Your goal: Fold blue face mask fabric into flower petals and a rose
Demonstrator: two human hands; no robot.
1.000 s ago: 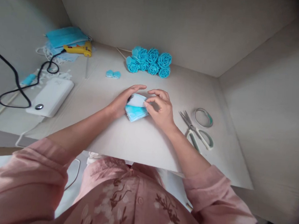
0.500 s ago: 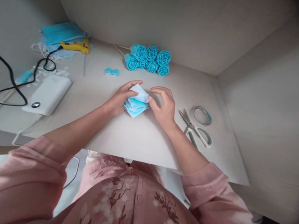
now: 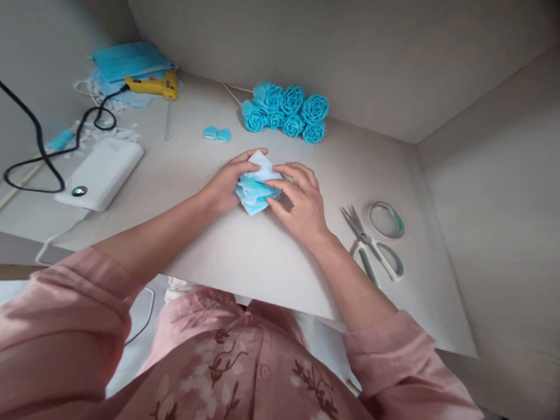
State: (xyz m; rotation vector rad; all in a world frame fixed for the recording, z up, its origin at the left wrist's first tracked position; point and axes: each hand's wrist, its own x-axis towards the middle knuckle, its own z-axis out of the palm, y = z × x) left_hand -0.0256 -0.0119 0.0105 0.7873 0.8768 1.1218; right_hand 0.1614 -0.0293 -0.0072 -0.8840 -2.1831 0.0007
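Note:
My left hand [image 3: 229,184] is closed round a loose stack of thin blue and white fabric squares [image 3: 253,192], its thumb lying on the white upper piece. The squares fan out in layers with their corners pointing up and down. At the stack's right side is my right hand [image 3: 302,202], fingers bent, with thumb and fingertips on the layers. Part of the stack's edge is hidden behind these fingers. Beyond my hands lies a small blue folded piece [image 3: 217,134], and behind it a bunch of blue fabric roses [image 3: 287,111] on thin sticks.
White-handled scissors [image 3: 371,242] lie partly open at the right, beside a roll of tape [image 3: 386,219]. On the left are a white power bank [image 3: 103,173], a yellow glue gun [image 3: 152,86] with a looping black cord [image 3: 38,135], and blue face masks [image 3: 130,60].
My right hand has moved left onto the squares, its fingers now against the layers instead of raised at the corner. My left hand still grips the stack. The view has shifted slightly.

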